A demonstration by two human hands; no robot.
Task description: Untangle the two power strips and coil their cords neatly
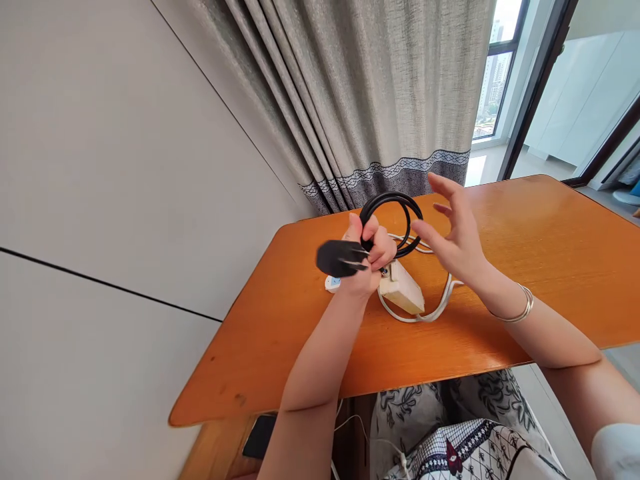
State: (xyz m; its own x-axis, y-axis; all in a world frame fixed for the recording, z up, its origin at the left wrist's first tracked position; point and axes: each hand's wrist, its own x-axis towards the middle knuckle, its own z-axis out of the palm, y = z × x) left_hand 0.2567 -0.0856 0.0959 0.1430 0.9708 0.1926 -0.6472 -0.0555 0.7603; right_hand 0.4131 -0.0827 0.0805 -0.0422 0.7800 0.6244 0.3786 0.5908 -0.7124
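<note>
My left hand [380, 247] is closed round a black power cord [393, 198] wound into a loop, held just above the table. The cord's black plug [336, 259] sticks out on the left side of that hand, its metal prongs facing my wrist. To the right of the loop, my right hand [456, 240] is raised with its fingers spread and nothing in it. A cream-white box [403, 293] lies below the loop, with a white cable [443, 307] curving around it. Partly behind my left wrist sits a small white socket piece [331, 285] with a blue face.
The orange-brown wooden table [560, 267] has a pale wall panel [110, 187] along its left. A grey curtain [390, 87] hangs behind it. A dark phone-like slab [260, 437] lies below the table's near edge, beside a thin white cable [356, 417].
</note>
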